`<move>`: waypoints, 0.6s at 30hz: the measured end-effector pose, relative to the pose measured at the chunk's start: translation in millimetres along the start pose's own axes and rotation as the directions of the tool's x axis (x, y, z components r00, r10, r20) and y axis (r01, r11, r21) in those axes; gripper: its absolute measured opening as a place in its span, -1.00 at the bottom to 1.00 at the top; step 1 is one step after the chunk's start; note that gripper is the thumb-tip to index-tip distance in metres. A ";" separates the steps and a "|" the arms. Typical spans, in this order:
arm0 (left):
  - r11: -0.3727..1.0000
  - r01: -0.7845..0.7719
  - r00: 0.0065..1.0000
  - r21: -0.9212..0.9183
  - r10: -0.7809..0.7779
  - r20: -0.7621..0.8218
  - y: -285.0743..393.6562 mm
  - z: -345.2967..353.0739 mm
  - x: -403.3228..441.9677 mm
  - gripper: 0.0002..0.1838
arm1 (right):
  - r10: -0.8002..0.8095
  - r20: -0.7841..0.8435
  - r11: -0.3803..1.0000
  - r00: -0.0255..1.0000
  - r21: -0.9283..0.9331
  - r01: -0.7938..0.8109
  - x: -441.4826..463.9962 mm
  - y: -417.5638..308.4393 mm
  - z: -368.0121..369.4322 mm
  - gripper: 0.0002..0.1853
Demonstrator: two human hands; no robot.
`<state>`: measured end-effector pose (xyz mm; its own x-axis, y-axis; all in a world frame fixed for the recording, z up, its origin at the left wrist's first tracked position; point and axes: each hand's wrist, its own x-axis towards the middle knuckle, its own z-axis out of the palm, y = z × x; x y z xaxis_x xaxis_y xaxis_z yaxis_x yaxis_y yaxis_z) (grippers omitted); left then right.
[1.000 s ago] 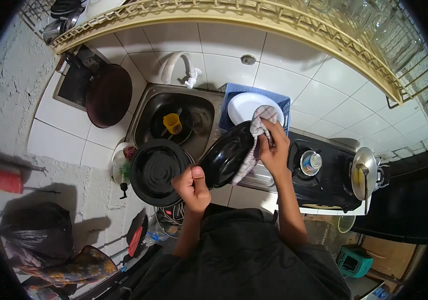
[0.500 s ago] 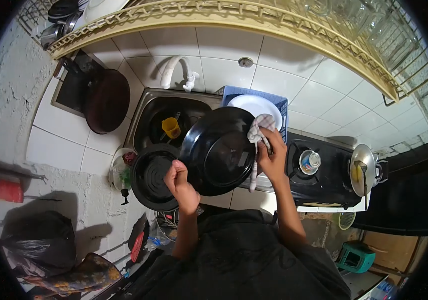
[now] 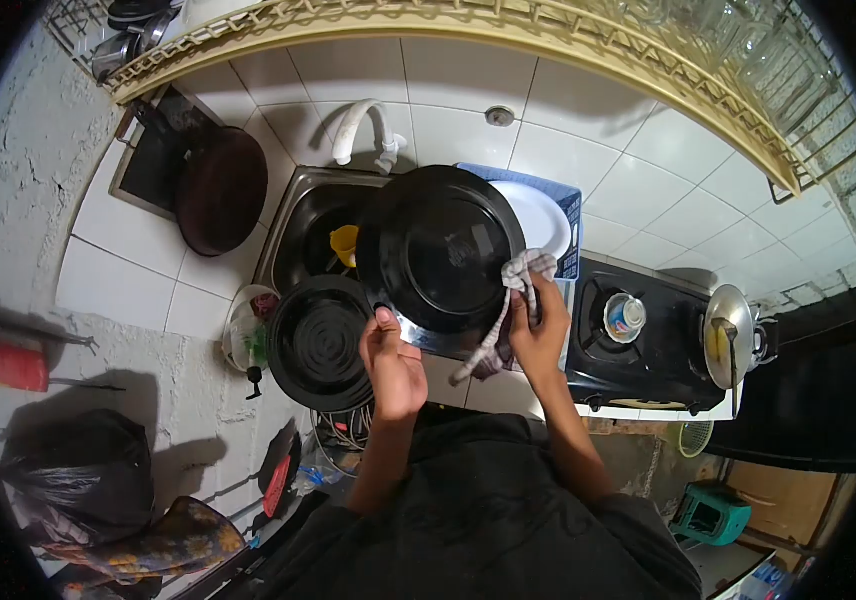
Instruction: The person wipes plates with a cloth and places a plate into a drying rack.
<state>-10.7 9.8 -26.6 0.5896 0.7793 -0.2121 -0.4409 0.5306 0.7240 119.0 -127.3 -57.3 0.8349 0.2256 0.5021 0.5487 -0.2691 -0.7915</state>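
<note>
A glossy black plate [image 3: 438, 250] is tilted up between my hands, over the right part of the sink. My left hand [image 3: 394, 372] grips its lower left edge, the thumb on the near face and the other fingers partly hidden. At the right edge, my right hand [image 3: 540, 325] pinches a checked cloth [image 3: 493, 345] against the plate, and the cloth's end hangs down. To the left of the held plate, a black ridged round pan or lid [image 3: 320, 343] rests at the sink's front corner. A yellow cup [image 3: 345, 245] shows in the sink, partly covered by the plate.
Behind the plate, a blue basket [image 3: 574, 205] holds a white plate [image 3: 533, 215]. A faucet [image 3: 368, 130] rises above the sink [image 3: 283, 220]. The stove [image 3: 638, 375] carries a metal pan [image 3: 728, 335] at right. A dark pan [image 3: 221, 190] lies at left; a dish rack [image 3: 448, 22] hangs overhead.
The black plate has swung from a steep tilt to face the camera and moved up over the sink. My left hand has come to its lower edge. The cloth has slid lower along the right edge.
</note>
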 end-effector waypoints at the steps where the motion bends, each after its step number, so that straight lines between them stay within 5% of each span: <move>1: 0.999 0.023 1.000 -0.046 -0.023 0.018 1.6 6.2 -3.0 -0.79 | 0.001 0.008 1.000 1.000 0.008 -0.001 0.4 -1.7 -1.1 -0.64; 6: 0.995 0.089 0.996 -0.048 -0.089 0.010 -13.1 10.2 -10.2 -0.72 | -0.056 -0.094 0.997 0.994 -0.053 0.052 -22.5 -6.1 9.8 -0.58; 9: 0.991 0.114 0.993 -0.066 -0.114 -0.004 -17.2 9.6 -12.1 -0.73 | -0.239 0.010 0.970 0.971 -0.037 0.239 -57.2 -16.5 12.6 -0.49; 14: 0.986 0.118 0.993 -0.116 -0.115 0.028 -13.9 18.1 -21.8 -0.83 | -0.147 0.049 0.989 0.988 0.000 0.147 -49.3 -18.4 12.4 -0.49; 18: 0.999 0.008 0.996 0.042 -0.012 0.084 -27.7 -4.1 -21.2 -0.79 | -0.292 0.298 0.948 0.909 -0.038 0.317 -56.4 -37.8 6.4 -0.49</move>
<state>-13.8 -20.1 -44.9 0.6496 0.7422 -0.1648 -0.4070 0.5225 0.7492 50.9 -123.8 -58.0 0.5857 0.5629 0.5831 0.7860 -0.2189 -0.5782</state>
